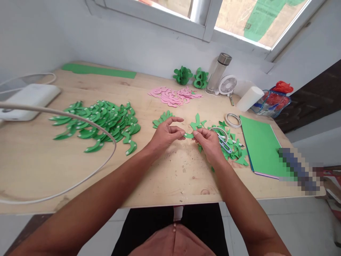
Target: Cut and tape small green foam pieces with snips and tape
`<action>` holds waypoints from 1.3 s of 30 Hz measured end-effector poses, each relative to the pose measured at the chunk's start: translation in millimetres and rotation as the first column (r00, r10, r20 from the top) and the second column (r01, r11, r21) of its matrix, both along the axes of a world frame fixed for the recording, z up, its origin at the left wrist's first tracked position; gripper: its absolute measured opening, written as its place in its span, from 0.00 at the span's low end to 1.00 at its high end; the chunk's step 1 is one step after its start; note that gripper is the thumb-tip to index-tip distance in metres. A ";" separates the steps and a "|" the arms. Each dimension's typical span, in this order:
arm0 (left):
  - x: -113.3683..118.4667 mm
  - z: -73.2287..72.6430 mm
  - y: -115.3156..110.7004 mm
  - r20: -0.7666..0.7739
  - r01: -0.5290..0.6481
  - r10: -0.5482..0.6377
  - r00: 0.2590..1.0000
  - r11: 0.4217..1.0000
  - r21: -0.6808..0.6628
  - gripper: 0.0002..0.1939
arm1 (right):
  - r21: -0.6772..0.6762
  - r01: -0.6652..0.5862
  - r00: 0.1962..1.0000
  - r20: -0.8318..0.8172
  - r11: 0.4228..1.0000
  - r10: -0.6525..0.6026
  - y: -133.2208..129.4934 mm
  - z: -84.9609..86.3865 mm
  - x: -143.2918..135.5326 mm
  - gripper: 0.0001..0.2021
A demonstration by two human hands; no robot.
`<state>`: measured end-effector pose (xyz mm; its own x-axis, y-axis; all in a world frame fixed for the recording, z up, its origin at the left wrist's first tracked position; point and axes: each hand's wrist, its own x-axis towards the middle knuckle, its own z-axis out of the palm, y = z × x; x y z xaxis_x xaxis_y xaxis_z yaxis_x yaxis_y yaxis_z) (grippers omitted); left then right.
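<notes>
Between my two hands is a small curved green paper cutout (189, 136) with a white patch near its left end. My left hand (166, 134) pinches that end between thumb and a finger, its other fingers spread above. The other end is pinched by my right hand (209, 142). Just behind my left hand lies a small group of green cutouts (163, 118). Green paper scraps (237, 151), a roll of tape (218, 133) and a light blue cutter (225, 145) lie beside my right hand, which partly hides them.
To the left is a big heap of green cutouts (103, 121) with white patches. Pink cutouts (174, 96), green paper ornaments (182, 75), a glass bottle (218, 73) and a small fan (227, 85) stand behind. Green sheets (262, 145) lie right; a cable (106, 131) arcs left.
</notes>
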<state>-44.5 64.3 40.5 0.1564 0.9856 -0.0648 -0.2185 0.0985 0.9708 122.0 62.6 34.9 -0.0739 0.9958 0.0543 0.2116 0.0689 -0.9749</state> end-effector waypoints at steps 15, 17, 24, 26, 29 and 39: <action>2.7 -3.5 0.3 -0.003 0.012 -0.012 1.000 1.000 0.016 0.26 | -0.003 0.035 0.998 -0.050 0.999 -0.035 -0.9 0.6 -2.0 0.13; 2.9 -3.5 0.2 -0.002 0.017 -0.017 1.000 1.000 0.018 0.26 | -0.003 0.036 0.999 -0.040 0.999 -0.037 -1.0 0.9 -2.4 0.13; 2.6 -5.1 -0.6 -0.035 0.027 -0.025 0.999 0.998 0.055 0.26 | 0.020 0.022 0.999 -0.038 1.000 -0.021 -0.3 -3.2 -2.0 0.13; 2.5 -6.6 -0.2 -0.037 0.033 -0.030 0.999 0.997 0.067 0.26 | 0.025 0.024 0.999 -0.035 0.999 -0.023 -0.2 -3.5 -2.0 0.13; 2.2 -8.9 1.0 -0.040 0.044 -0.041 0.998 0.996 0.082 0.26 | 0.026 0.027 1.000 -0.017 0.999 -0.026 -0.3 -2.8 -2.5 0.13; 1.1 -11.6 2.6 -0.042 0.069 -0.065 0.997 0.994 0.083 0.27 | 0.022 0.023 1.000 -0.010 0.999 -0.023 -0.7 -2.7 -2.9 0.13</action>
<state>-43.4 66.9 28.9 0.2213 0.9751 0.0110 -0.1762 0.0289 0.9839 119.1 62.0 32.2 -0.0502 0.9958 0.0772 0.2038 0.0858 -0.9752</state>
